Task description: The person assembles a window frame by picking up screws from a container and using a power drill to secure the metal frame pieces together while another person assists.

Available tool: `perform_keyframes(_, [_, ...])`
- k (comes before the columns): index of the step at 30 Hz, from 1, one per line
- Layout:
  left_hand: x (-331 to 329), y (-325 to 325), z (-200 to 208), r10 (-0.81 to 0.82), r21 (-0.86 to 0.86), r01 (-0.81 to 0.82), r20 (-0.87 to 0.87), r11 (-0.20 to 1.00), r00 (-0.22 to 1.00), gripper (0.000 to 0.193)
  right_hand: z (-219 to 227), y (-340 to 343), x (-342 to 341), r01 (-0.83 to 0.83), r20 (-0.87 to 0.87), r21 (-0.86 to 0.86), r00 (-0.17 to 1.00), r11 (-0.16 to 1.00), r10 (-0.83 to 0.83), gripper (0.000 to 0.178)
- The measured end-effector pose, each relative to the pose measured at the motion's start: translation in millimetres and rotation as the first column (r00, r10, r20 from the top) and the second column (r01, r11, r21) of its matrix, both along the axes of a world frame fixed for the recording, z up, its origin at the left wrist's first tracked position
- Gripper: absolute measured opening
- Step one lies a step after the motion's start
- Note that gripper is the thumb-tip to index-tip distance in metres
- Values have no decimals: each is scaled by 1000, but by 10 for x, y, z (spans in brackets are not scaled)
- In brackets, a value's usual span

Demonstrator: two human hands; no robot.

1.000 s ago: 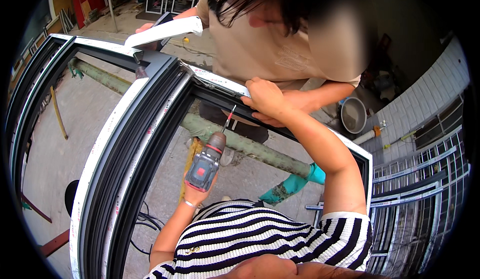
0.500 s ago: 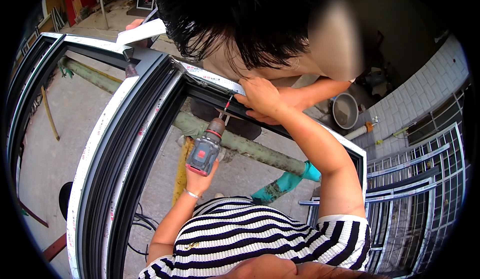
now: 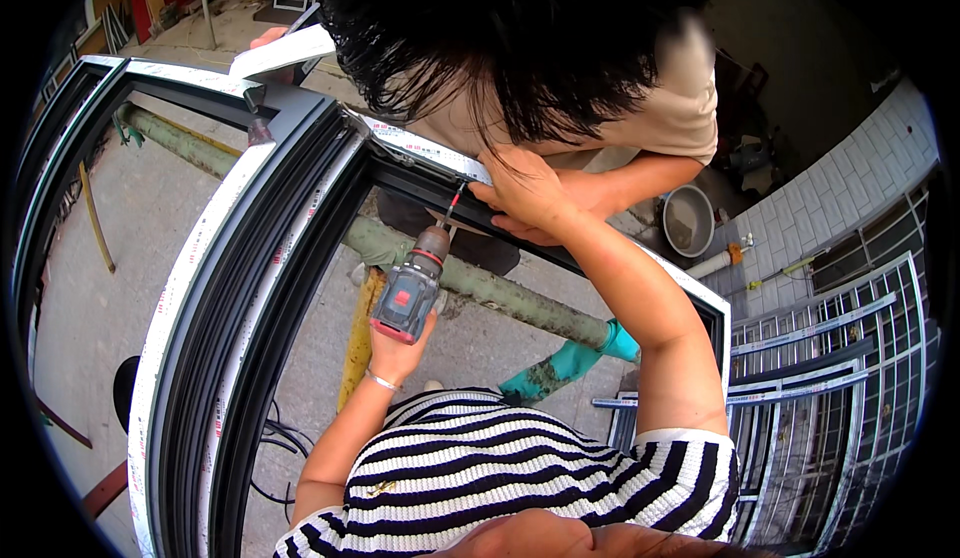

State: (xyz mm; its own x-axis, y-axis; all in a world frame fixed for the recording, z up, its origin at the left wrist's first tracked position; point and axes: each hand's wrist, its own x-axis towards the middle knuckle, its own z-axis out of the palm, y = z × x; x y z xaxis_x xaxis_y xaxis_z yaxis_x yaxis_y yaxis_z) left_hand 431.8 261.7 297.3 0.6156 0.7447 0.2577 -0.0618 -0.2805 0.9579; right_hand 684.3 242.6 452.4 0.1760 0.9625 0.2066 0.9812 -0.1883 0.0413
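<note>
My left hand (image 3: 400,350) is wrapped round the grip of a grey and black cordless drill (image 3: 408,293) with a red base. From its chuck a long bit (image 3: 454,203) with a red band reaches to the inner side of a dark metal window frame (image 3: 430,182) wrapped in white printed film. A metal strip (image 3: 385,148) runs along that rail. Beside the bit's tip, my right hand (image 3: 525,183) lies over the rail with bent, closed fingers; what they pinch is hidden. A co-worker's forearm (image 3: 640,186) ends beneath my right hand, its own hand mostly covered.
The co-worker's head (image 3: 500,48) leans in close over the far rail. Green-wrapped bars (image 3: 520,298) and a yellow bar (image 3: 362,343) lie beneath the frame. Black cable (image 3: 285,448) coils on the floor. A basin (image 3: 689,220) and metal grilles (image 3: 840,358) stand at right.
The co-worker's head and shoulder have shifted slightly, showing more of a light sleeve. The drill and my left hand have moved very little; the bit stays at the rail.
</note>
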Motion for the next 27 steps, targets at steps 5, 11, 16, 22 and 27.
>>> perform_keyframes(5, [15, 0, -7, 15, 25, -15, 11, 1000, 1000, 19, 0, 19, 1, 8, -27, -13, 1000, 1000, -9, 34])
perform_keyframes(11, [16, -23, -12, 8, 9, -8, 10, 1000, 1000, 18, 15, 8, -4, 9, -16, -19, 1000, 1000, -10, 34])
perform_keyframes(16, [30, -48, -2, 16, 19, -16, 12, 1000, 1000, 17, -35, 0, 34, -26, -1, 36, 1000, 999, 26, 33])
perform_keyframes(22, [21, -46, 28, 14, 3, -14, -9, 1000, 1000, 15, -42, 10, 49, -34, -17, 30, 999, 999, 35, 32])
perform_keyframes(27, [40, -67, 54, 22, -24, -20, 52, 999, 998, 12, -95, 14, 82, -53, 0, 78, 999, 996, 54, 33])
